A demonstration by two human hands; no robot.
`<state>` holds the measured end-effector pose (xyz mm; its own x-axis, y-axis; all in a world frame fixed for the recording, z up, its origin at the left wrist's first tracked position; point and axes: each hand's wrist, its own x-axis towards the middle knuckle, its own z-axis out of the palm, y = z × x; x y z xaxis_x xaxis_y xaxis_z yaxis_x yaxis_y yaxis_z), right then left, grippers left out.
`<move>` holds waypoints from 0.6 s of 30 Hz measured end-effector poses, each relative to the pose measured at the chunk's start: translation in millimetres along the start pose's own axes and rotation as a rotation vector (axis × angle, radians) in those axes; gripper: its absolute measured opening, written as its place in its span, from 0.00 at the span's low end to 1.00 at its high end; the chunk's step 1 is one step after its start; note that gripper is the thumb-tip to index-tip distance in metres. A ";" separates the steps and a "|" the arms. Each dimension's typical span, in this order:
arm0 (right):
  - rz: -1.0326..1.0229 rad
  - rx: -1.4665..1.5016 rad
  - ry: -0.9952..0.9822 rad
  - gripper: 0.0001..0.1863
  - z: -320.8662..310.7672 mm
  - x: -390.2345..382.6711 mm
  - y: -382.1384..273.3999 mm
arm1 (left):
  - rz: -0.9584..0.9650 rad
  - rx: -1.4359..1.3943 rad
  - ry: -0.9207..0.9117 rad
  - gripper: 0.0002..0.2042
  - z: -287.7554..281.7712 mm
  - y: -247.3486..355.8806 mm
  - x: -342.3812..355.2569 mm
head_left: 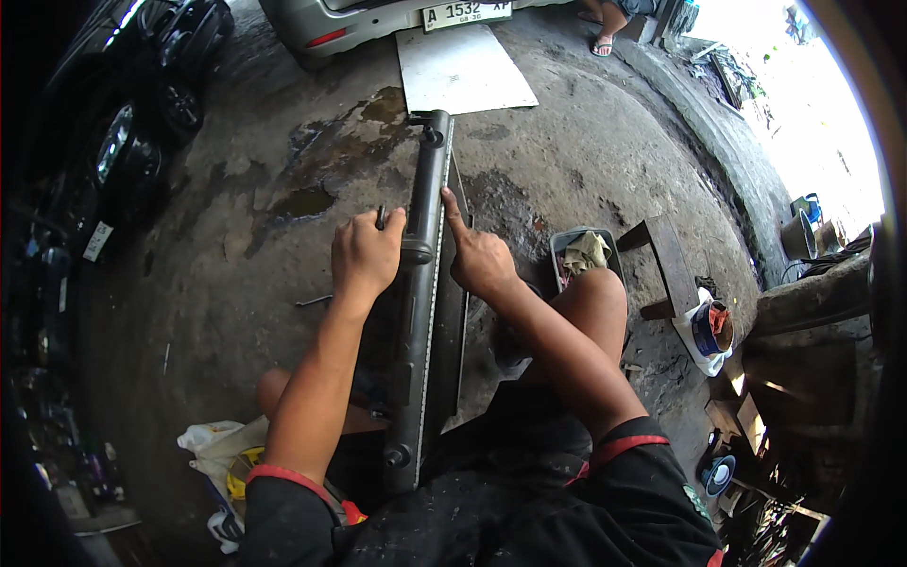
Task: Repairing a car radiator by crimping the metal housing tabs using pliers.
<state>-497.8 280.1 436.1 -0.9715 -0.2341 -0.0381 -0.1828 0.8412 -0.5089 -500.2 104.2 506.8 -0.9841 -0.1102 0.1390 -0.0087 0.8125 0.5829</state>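
Observation:
A car radiator [413,350] stands on edge between my legs, its dark tank facing up and a pale crimped seam running along the right side. My left hand [367,253] is closed beside the tank's middle pipe stub. A short dark piece sticks out above the fist; the fingers hide the rest, so I cannot tell what it is. My right hand [484,265] grips the radiator's right side, with its index finger stretched along the seam and the other fingers curled against the edge.
A grey tub with cloths [586,253] lies beyond my right knee, near a wooden bench [661,265] and a round tin [710,326]. Ahead, a white board [463,71] lies by a silver car [359,28]. Wet patches mark the floor. Another person's foot [603,44] shows far right.

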 end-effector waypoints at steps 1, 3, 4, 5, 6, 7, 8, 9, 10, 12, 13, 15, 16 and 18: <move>-0.030 -0.008 0.037 0.59 2.1 5.7 3.7 | 0.018 0.004 0.005 0.22 -0.2 0.7 -0.1; -0.032 -0.011 0.033 0.60 3.6 19.4 9.3 | 0.031 0.013 0.013 0.22 -1.7 2.0 -0.6; -0.015 -0.011 0.042 0.60 2.9 25.9 11.6 | 0.029 -0.010 -0.011 0.22 -2.7 4.3 -1.5; 0.000 -0.010 0.051 0.60 2.6 30.5 13.4 | 0.027 -0.033 -0.035 0.21 -2.8 5.7 -2.3; 0.015 -0.001 0.024 0.61 -0.6 33.5 14.0 | 0.020 -0.027 -0.029 0.21 -1.0 5.7 -2.7; 0.006 0.003 0.019 0.61 -1.7 38.1 15.8 | 0.021 -0.023 -0.010 0.21 1.6 5.0 -3.0; 0.016 -0.002 0.020 0.61 -2.7 43.6 17.7 | 0.022 -0.018 0.008 0.21 2.6 4.1 -2.7; 0.032 -0.007 0.020 0.61 -3.8 47.2 21.2 | 0.016 -0.013 0.008 0.21 2.2 4.9 -2.8; 0.018 -0.013 0.020 0.60 -6.1 50.9 23.7 | 0.012 -0.004 -0.007 0.20 0.8 6.7 -2.9; 0.009 -0.015 0.037 0.60 -5.7 62.4 26.8 | 0.006 0.012 -0.021 0.20 0.7 7.5 -2.6; 0.004 -0.022 0.058 0.60 -6.3 67.7 28.2 | 0.003 -0.004 -0.018 0.20 0.9 6.8 -2.7; 0.020 -0.012 0.059 0.60 -9.2 77.1 32.6 | 0.004 -0.013 -0.015 0.20 0.3 7.4 -2.2; 0.024 -0.025 0.084 0.60 -11.4 81.8 35.8 | 0.009 -0.029 -0.038 0.19 -0.7 9.0 -1.7; 0.036 -0.016 0.113 0.57 -20.4 81.1 34.0 | 0.014 -0.035 -0.060 0.19 -0.1 8.0 -1.7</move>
<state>-585.9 299.7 433.3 -0.9881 -0.1480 0.0412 -0.1489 0.8562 -0.4947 -498.6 110.8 511.3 -0.9930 -0.0637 0.0991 0.0099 0.7929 0.6092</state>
